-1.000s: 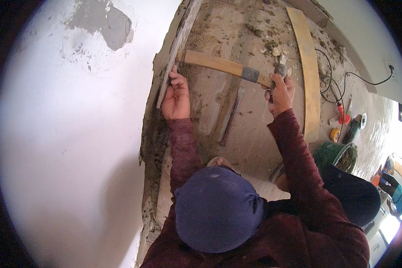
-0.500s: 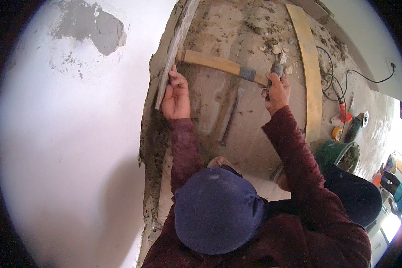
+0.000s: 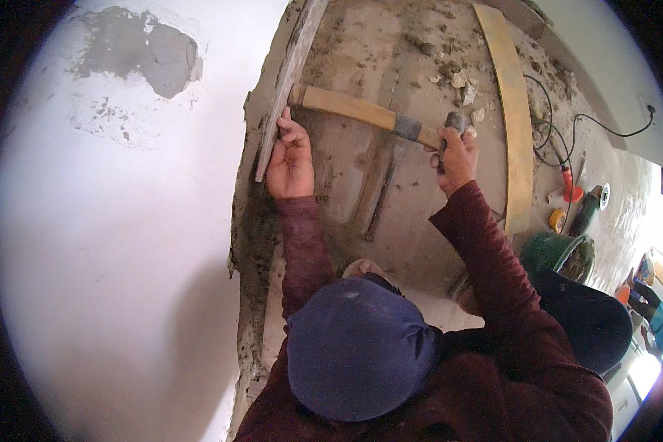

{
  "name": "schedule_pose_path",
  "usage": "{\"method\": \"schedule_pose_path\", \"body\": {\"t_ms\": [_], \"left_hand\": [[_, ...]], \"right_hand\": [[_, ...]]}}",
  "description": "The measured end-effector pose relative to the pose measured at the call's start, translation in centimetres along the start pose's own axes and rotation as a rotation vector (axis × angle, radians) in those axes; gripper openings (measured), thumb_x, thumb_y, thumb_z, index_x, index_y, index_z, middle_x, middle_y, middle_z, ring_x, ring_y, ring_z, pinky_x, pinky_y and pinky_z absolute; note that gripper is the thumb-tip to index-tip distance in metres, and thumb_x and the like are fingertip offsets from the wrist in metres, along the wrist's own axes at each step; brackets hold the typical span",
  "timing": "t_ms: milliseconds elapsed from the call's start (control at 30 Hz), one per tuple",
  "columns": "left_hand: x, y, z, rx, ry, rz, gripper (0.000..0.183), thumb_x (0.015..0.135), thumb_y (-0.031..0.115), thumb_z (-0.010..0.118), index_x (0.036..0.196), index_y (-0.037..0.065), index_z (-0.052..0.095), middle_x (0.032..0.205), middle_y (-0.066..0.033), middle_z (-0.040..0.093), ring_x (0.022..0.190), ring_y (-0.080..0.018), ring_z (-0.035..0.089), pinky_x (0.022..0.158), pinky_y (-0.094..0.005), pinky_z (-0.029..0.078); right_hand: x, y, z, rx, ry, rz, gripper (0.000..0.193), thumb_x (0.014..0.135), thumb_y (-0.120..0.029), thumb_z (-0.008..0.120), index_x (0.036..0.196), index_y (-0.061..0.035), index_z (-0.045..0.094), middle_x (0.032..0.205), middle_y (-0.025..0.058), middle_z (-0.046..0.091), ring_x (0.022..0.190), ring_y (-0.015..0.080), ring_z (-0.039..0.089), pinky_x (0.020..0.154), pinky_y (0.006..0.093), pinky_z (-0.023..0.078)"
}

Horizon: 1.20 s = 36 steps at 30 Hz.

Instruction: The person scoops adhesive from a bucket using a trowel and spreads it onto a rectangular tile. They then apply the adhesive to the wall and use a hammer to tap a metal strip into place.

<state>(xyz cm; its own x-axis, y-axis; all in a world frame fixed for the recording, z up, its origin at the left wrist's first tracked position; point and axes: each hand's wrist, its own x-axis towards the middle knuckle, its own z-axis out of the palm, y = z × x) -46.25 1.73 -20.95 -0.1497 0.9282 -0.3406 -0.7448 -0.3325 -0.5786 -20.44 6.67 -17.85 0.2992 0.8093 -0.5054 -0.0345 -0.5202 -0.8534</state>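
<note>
My left hand [image 3: 292,160] presses its bent fingers on a long, thin grey slab [image 3: 278,121], which stands on edge along the white wall [image 3: 125,236]. Whether it is tile or board I cannot tell. My right hand [image 3: 458,158] is closed round the dark head [image 3: 455,121] of a hammer. The hammer's wooden handle [image 3: 350,107], with a grey band near the head, points left across the floor. Its butt end meets or nearly meets the slab, just beyond my left fingertips.
A wooden plank [image 3: 512,125] lies to the right. Beyond it are a black cable [image 3: 545,110], a yellow tape measure [image 3: 557,219], an angle grinder [image 3: 586,212] and a green bucket [image 3: 549,250]. Mortar rubble [image 3: 460,81] covers the far floor. A rounded blue cloth shape [image 3: 361,346] sits between my arms.
The hammer and my right hand have shifted and tilted slightly, with the butt end staying by the slab. My left hand keeps its place; the view has moved a little.
</note>
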Motion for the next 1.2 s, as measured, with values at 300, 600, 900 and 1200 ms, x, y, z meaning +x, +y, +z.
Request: {"method": "schedule_pose_path", "body": {"t_ms": [300,600,900,1200], "left_hand": [[-0.2,-0.4,-0.1,0.039,0.023,0.044,0.054,0.086,-0.001,0.035,0.136,-0.004,0.016,0.115,-0.0161,0.046,0.099,-0.0257,0.048,0.072,-0.0325,0.038],[-0.2,-0.2,0.2,0.017,0.028,0.022,0.053,0.085,-0.001,0.035,0.135,-0.005,0.018,0.11,-0.0162,0.047,0.097,-0.0249,0.048,0.071,-0.0315,0.038],[0.0,-0.1,0.0,-0.007,0.017,0.0,0.052,0.087,0.001,0.034,0.136,-0.004,0.017,0.113,-0.0159,0.046,0.098,-0.0256,0.049,0.071,-0.0316,0.038],[0.2,0.2,-0.4,0.037,0.016,0.033,0.053,0.086,0.0,0.035,0.136,-0.004,0.018,0.117,-0.0159,0.046,0.098,-0.0255,0.049,0.071,-0.0318,0.038]], "right_hand": [[0.2,-0.3,-0.4,-0.073,0.002,-0.009,0.015,0.079,-0.014,0.054,0.087,-0.0044,0.047,0.072,0.0074,0.055,0.052,0.0136,0.055,0.034,0.0228,0.038],[0.4,-0.6,-1.8,0.109,0.03,0.004,0.011,0.079,-0.012,0.053,0.085,-0.0047,0.047,0.069,0.0056,0.052,0.051,0.0135,0.054,0.034,0.0225,0.038],[0.5,0.7,-0.5,0.131,-0.005,0.059,0.013,0.077,-0.012,0.054,0.084,-0.0047,0.046,0.07,0.0049,0.051,0.051,0.0141,0.052,0.033,0.0234,0.036],[0.4,0.7,0.4,0.084,-0.023,0.055,0.017,0.079,-0.015,0.054,0.089,-0.0045,0.045,0.072,0.0059,0.053,0.054,0.0152,0.055,0.034,0.0233,0.037]]}}
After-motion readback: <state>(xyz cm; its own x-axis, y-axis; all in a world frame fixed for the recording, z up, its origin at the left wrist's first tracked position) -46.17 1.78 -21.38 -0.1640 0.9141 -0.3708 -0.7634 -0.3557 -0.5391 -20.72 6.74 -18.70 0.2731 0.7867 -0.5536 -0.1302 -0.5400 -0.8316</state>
